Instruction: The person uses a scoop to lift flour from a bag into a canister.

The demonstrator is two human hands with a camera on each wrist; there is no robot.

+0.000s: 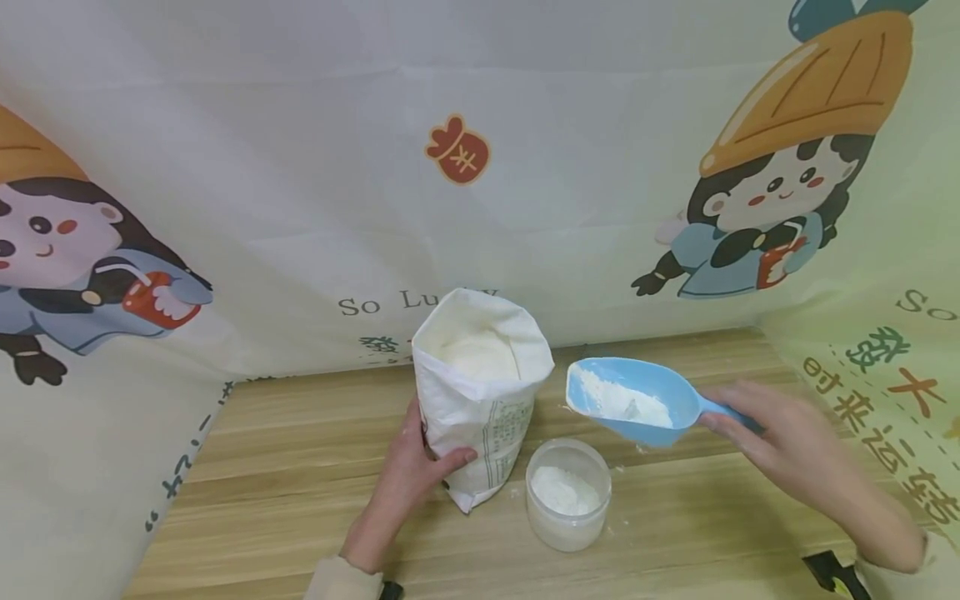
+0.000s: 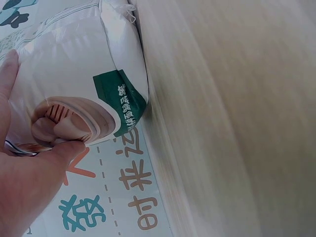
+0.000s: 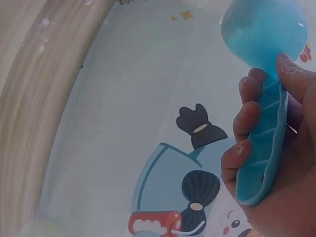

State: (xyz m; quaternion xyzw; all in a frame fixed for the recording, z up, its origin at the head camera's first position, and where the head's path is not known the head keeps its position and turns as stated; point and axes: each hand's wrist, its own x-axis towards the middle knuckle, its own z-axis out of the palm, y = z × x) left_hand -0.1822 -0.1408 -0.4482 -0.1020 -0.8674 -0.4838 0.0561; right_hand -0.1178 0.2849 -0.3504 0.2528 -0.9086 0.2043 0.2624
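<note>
A white bag (image 1: 468, 425) of white powder, probably flour, stands with its top wide apart on the table. My left hand (image 1: 420, 462) grips it low down, thumb across the front; the left wrist view shows the bag's (image 2: 64, 59) green label and food picture. My right hand (image 1: 780, 437) holds a blue scoop (image 1: 675, 400) by its handle, in the air right of the bag. White powder (image 1: 618, 400) lies in the scoop. Below and left of the scoop is a clear round tub (image 1: 568, 533) with powder in it. In the right wrist view, fingers (image 3: 247, 116) curl round the ridged handle.
The wooden table (image 1: 285, 467) meets a printed cloth backdrop (image 1: 322, 167) behind the bag and along both sides. Specks of powder dot the table around the tub. Dark straps show at both wrists.
</note>
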